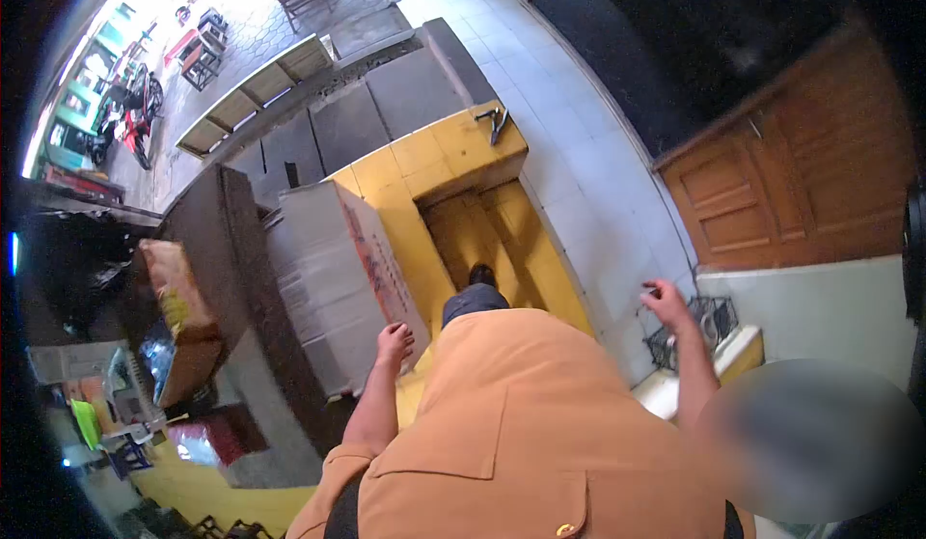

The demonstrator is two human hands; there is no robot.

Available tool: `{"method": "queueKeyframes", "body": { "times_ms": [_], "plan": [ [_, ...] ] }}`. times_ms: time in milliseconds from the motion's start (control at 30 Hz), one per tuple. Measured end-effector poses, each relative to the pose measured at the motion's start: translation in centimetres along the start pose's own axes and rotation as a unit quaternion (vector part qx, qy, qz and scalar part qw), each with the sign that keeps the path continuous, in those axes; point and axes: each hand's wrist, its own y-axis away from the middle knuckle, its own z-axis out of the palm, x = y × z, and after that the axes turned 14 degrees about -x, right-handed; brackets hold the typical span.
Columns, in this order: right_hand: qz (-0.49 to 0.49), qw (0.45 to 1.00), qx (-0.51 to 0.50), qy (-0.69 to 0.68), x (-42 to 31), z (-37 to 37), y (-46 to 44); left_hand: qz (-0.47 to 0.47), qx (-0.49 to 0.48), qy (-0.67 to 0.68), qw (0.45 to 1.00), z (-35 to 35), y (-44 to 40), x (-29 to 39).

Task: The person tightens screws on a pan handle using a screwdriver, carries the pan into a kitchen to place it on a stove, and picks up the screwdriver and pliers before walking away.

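My left hand [394, 344] hangs beside a large pale box [328, 278] with red and dark markings along one edge. Its fingers are loosely curled, and nothing shows in them; whether it touches the box I cannot tell. Out to the right, my right hand [666, 304] is held away from my body with fingers apart, above a dark wire rack [709, 331]. A dark shoe [481, 275] shows beyond my orange shirt [540, 394], on the yellow tiled steps [506, 240].
A black, angular object [496, 124] lies on the yellow tiled ledge [405, 158]. Pale floor tiles [569, 172] run along a wooden panel door [791, 163]. At left stand a grey counter [260, 394] and an open carton [188, 322]. Outside are a wooden bench [253, 95] and a red motorbike [140, 119].
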Motion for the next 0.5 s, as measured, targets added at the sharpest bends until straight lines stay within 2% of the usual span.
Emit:
{"method": "queueKeyframes", "body": {
  "times_ms": [67,133,200,233,300,333,400,433,500],
  "plan": [
    [0.051,0.995,-0.032,-0.081,1.3,1.8,-8.0,-0.059,0.065,-0.044,0.995,-0.5,-3.9,0.2],
    [0.178,0.977,-0.112,-0.026,2.0,3.0,-13.7,-0.043,0.082,0.010,0.996,-0.1,-3.5,1.2],
    [0.290,0.923,-0.240,0.077,-0.9,2.6,-17.9,-0.022,0.088,0.027,0.996,0.6,-2.8,2.8],
    [0.285,0.924,-0.243,0.082,-1.4,2.2,-20.4,-0.021,0.103,0.010,0.994,1.4,-2.0,4.1],
    [0.189,0.920,-0.281,0.197,-1.1,1.9,-26.4,0.006,0.171,0.081,0.982,1.1,-2.5,3.5],
    [0.188,0.917,-0.287,0.204,-0.8,1.5,-30.1,0.015,0.199,0.109,0.974,0.7,-2.9,2.4],
    [0.046,0.875,-0.326,0.354,-0.3,0.8,-39.3,0.026,0.277,0.181,0.943,2.3,-4.3,0.9],
    [0.036,0.870,-0.330,0.365,-0.4,0.4,-44.4,0.028,0.328,0.226,0.917,4.2,-4.9,0.7],
    [-0.016,0.811,-0.314,0.493,-1.9,1.1,-56.0,0.036,0.376,0.252,0.891,6.9,-8.5,-4.2]
  ]
}}
